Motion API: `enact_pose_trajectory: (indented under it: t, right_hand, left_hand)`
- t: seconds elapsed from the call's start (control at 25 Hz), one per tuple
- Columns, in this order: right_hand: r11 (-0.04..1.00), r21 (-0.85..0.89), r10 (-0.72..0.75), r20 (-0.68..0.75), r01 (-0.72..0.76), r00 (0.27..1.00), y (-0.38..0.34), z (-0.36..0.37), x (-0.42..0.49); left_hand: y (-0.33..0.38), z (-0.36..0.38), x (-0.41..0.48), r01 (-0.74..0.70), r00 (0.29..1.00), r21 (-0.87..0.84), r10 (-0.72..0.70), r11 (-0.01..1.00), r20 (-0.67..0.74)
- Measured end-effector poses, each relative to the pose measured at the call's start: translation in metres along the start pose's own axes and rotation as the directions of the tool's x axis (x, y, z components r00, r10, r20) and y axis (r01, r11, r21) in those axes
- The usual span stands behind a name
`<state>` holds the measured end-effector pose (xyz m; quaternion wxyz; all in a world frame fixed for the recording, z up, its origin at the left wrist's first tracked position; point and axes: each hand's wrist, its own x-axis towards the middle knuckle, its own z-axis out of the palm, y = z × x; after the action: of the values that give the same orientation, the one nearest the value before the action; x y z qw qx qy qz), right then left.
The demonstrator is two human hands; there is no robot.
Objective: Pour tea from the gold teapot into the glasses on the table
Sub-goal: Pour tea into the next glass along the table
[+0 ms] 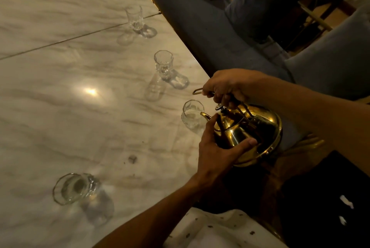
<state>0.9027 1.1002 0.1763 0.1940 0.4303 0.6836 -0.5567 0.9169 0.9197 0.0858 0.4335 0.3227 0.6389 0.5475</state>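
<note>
The gold teapot point(254, 133) is tilted over the table's right edge, its spout point(205, 115) at the rim of a clear glass point(191, 114). My right hand point(224, 87) grips the teapot's wire handle from above. Cupped around the pot's body and lid, my left hand point(216, 147) steadies it from the near side. Three more clear glasses stand on the marble table point(60, 107): one near the front left point(75, 187), one in the middle of the row point(163, 64), one farthest away point(135, 17). Whether tea is flowing cannot be made out.
Grey upholstered chairs point(200, 23) stand close along the table's right edge. A small dark speck point(132, 159) lies on the marble near my left forearm. A seam point(70, 39) crosses the tabletop at the back. White patterned cloth point(220, 229) covers my lap.
</note>
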Motion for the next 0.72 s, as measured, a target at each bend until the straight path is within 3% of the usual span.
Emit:
enact_pose_trajectory:
  t: [0.24,0.72]
  right_hand:
    - [0.998,0.030,-0.058,0.052,0.056,0.997,0.002,-0.007,0.006]
    - [0.995,0.021,-0.099,0.003,0.099,0.995,-0.010,0.002,-0.007]
  left_hand:
    - [-0.001,-0.001,0.004,-0.010,1.000,0.003,0.010,1.000,-0.004]
    - [-0.002,-0.001,0.006,-0.008,1.000,-0.015,0.008,1.000,-0.012]
